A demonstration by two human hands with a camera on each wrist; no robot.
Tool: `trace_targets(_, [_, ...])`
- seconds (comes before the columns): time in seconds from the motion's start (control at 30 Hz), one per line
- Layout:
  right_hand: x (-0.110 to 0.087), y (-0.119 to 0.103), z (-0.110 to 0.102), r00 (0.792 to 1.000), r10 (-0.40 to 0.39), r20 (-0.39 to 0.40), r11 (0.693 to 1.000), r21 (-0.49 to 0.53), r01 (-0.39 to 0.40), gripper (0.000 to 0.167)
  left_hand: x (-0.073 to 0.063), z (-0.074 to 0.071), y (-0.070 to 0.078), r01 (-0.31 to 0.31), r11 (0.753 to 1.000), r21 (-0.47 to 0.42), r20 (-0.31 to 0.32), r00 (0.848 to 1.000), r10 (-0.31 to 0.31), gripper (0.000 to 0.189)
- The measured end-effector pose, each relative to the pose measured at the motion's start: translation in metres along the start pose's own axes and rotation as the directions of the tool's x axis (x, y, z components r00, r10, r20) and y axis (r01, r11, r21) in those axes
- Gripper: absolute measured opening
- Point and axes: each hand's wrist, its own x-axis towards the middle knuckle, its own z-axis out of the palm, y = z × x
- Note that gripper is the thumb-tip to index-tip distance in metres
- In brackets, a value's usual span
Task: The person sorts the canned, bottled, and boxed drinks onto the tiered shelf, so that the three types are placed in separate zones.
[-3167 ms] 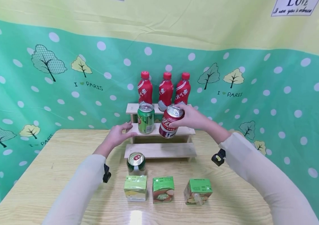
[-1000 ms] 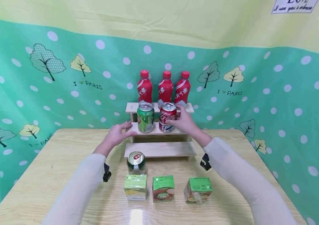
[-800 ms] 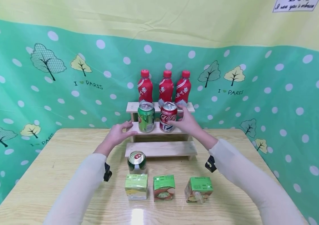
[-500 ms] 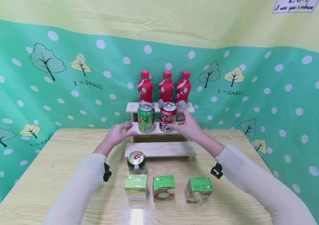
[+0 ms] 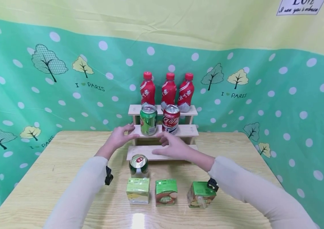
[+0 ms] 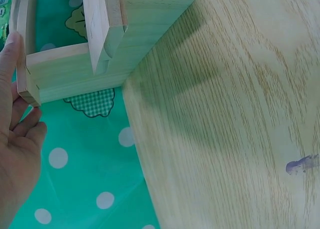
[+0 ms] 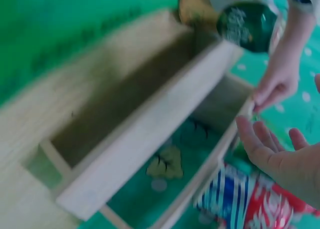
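Note:
In the head view my left hand [image 5: 119,137] holds the left end of the middle tier of a stepped wooden stand [image 5: 187,129]. The left wrist view shows its thumb in front of the board and curled fingers behind it. On that tier stand a green soda can [image 5: 148,121] and a red cola can [image 5: 171,118], side by side and upright. My right hand [image 5: 175,147] is off the red can, in front of the lower tier, with loosely bent fingers and nothing in them. A dark green can [image 5: 139,166] stands on the table before the stand's left side.
Three red bottles [image 5: 169,92] line the top tier. Nearer to me on the table are a yellow-green juice box [image 5: 138,191], a green-topped juice box [image 5: 166,192] and another [image 5: 201,192] partly behind the right wrist's camera mount. A patterned cloth [image 5: 93,63] hangs behind the stand.
My right hand set the red can down on the middle tier beside the green one and let go. It then moved down and left, nearer to me. The left hand stays put.

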Motion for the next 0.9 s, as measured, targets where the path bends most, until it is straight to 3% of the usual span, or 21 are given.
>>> trace_targets(0.1, [-0.003, -0.004, 0.014, 0.997, -0.038, 0.068, 0.999, -0.013, 0.039, 0.060, 0.000, 0.000, 0.001, 0.005, 1.000, -0.002, 0.003, 1.000, -0.005, 0.071])
trace_targets(0.27, [-0.006, -0.012, 0.034, 0.989, -0.033, 0.147, 0.999, -0.005, 0.035, 0.066, 0.001, 0.001, 0.001, 0.012, 1.000, -0.013, 0.007, 1.000, -0.012, 0.070])
trace_targets(0.53, [-0.006, -0.018, 0.057, 0.988, -0.057, 0.141, 0.998, -0.010, 0.059, 0.074, 0.000, 0.001, -0.001, -0.012, 1.000, -0.002, -0.018, 1.000, 0.012, 0.072])
trace_targets(0.9, [-0.008, -0.018, 0.073, 0.992, -0.023, 0.127, 0.998, -0.050, 0.030, 0.080, -0.001, 0.001, -0.001, -0.030, 0.999, -0.014, -0.025, 0.999, 0.030, 0.070])
